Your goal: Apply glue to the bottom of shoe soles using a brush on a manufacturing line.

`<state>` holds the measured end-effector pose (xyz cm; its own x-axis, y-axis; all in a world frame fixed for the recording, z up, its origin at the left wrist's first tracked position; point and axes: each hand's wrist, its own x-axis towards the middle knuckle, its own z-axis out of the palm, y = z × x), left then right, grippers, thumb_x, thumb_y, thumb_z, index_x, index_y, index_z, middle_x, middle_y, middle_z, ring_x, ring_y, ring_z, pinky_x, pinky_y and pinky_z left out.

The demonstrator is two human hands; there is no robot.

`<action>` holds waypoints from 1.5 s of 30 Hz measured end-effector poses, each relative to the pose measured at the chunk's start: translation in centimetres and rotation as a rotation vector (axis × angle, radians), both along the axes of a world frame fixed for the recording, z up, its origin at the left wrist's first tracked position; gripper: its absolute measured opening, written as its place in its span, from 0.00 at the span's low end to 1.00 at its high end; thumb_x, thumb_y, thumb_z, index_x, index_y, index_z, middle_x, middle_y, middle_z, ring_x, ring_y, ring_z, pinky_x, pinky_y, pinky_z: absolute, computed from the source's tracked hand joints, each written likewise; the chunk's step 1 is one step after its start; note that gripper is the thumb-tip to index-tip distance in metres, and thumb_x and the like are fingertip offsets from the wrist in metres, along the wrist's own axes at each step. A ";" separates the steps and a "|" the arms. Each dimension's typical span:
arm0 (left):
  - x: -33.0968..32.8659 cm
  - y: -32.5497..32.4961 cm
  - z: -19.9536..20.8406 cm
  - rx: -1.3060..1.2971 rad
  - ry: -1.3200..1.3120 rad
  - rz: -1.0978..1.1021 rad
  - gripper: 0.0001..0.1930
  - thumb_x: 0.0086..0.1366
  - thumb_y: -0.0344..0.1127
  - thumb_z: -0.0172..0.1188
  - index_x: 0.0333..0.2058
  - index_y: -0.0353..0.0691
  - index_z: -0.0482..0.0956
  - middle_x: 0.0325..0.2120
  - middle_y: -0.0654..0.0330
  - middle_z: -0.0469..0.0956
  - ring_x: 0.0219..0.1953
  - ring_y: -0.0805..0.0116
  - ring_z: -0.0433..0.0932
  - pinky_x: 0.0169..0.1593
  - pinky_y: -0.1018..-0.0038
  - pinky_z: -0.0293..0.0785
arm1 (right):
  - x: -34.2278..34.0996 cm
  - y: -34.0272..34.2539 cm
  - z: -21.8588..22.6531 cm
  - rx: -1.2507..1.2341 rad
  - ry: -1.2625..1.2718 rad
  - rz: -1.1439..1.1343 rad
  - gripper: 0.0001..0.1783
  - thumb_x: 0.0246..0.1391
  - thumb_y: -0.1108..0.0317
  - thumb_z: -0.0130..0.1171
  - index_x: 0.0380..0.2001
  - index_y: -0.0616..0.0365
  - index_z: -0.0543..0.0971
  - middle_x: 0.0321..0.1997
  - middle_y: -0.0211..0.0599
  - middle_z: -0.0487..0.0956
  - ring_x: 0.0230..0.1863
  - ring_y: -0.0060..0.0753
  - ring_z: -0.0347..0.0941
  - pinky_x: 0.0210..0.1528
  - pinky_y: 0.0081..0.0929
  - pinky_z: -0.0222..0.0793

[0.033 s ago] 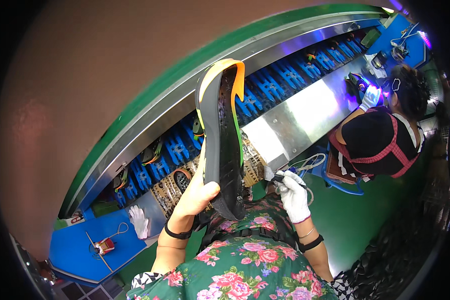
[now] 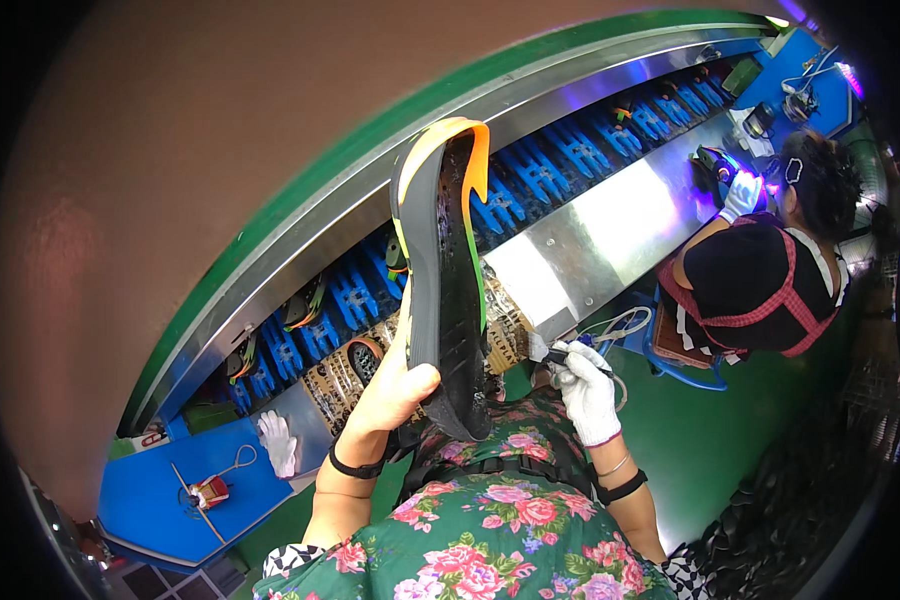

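Note:
My bare left hand [image 2: 398,392] grips a shoe sole [image 2: 425,260] near its lower end and holds it up lengthwise, close to the camera. The sole has a grey-black sidewall, a dark inner side, and orange, yellow and green along its edges. In a white knit glove, my right hand [image 2: 584,392] is closed around a small brush [image 2: 554,355] with a dark handle and a pale tip. The brush is apart from the sole, to its right. Behind my left wrist another dark sole [image 2: 364,358] lies on the taped work ledge [image 2: 332,390].
Beyond the ledge runs a conveyor with blue racks [image 2: 540,170] carrying several shoe parts. A bare metal plate [image 2: 610,250] lies right of the tape. A co-worker [image 2: 755,270] sits at the right, handling a shoe. A white glove [image 2: 278,444] lies beside a blue table [image 2: 160,500].

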<state>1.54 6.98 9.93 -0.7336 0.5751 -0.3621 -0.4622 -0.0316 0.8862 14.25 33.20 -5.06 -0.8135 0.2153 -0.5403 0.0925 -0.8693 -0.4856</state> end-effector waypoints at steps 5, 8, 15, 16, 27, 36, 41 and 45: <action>0.3 -0.1 1.1 -0.001 -0.001 0.092 0.66 0.55 0.71 0.64 0.75 0.35 0.33 0.75 0.50 0.40 0.76 0.61 0.39 0.75 0.63 0.38 | -0.1 -0.4 0.3 0.015 -0.034 -0.016 0.12 0.55 0.82 0.60 0.43 0.67 0.82 0.45 0.50 0.84 0.34 0.33 0.80 0.33 0.18 0.75; 1.4 -3.1 -2.7 0.084 -0.066 0.270 0.50 0.58 0.63 0.67 0.67 0.32 0.61 0.61 0.49 0.72 0.60 0.57 0.75 0.62 0.62 0.73 | -0.5 -0.3 0.4 0.032 -0.042 -0.007 0.12 0.55 0.82 0.60 0.43 0.67 0.82 0.45 0.50 0.84 0.34 0.33 0.80 0.32 0.18 0.75; -2.6 -0.7 0.2 0.385 -0.003 0.190 0.54 0.54 0.65 0.69 0.68 0.33 0.58 0.58 0.46 0.74 0.56 0.53 0.78 0.57 0.58 0.79 | 0.1 -0.7 -0.2 0.032 -0.018 -0.017 0.12 0.55 0.82 0.59 0.43 0.67 0.83 0.45 0.51 0.85 0.33 0.32 0.81 0.32 0.19 0.76; -4.3 -0.3 1.8 0.529 -0.056 0.157 0.53 0.55 0.65 0.67 0.67 0.30 0.59 0.54 0.41 0.75 0.51 0.46 0.81 0.49 0.54 0.84 | 0.2 -0.9 -0.1 0.034 -0.030 -0.004 0.11 0.55 0.82 0.59 0.43 0.67 0.83 0.45 0.50 0.85 0.33 0.31 0.81 0.33 0.19 0.76; -19.1 -3.5 1.0 1.588 -0.698 0.602 0.44 0.72 0.62 0.43 0.70 0.28 0.47 0.70 0.37 0.47 0.73 0.39 0.48 0.71 0.47 0.61 | 0.1 -4.3 1.1 0.127 -0.002 0.096 0.13 0.55 0.79 0.62 0.44 0.67 0.83 0.45 0.45 0.85 0.32 0.23 0.78 0.34 0.16 0.73; -19.1 -0.9 1.0 1.668 -0.419 0.818 0.56 0.69 0.72 0.42 0.71 0.27 0.30 0.74 0.41 0.37 0.75 0.42 0.44 0.73 0.43 0.55 | 1.2 -4.2 -0.3 0.121 -0.020 0.122 0.12 0.55 0.79 0.63 0.43 0.66 0.84 0.44 0.45 0.86 0.33 0.24 0.78 0.35 0.18 0.74; -15.9 1.0 1.2 1.301 -0.299 0.538 0.51 0.70 0.66 0.45 0.73 0.30 0.37 0.73 0.42 0.47 0.74 0.46 0.53 0.72 0.48 0.54 | 0.8 -4.3 0.1 0.115 -0.020 0.125 0.10 0.55 0.80 0.63 0.41 0.65 0.84 0.44 0.44 0.86 0.33 0.23 0.78 0.35 0.18 0.73; -18.0 10.5 4.4 0.871 -0.144 0.341 0.39 0.72 0.48 0.56 0.70 0.29 0.51 0.69 0.36 0.56 0.70 0.44 0.60 0.70 0.53 0.60 | -0.6 -2.5 -0.1 0.091 0.010 0.092 0.10 0.54 0.81 0.62 0.41 0.65 0.84 0.43 0.43 0.86 0.34 0.24 0.79 0.35 0.18 0.74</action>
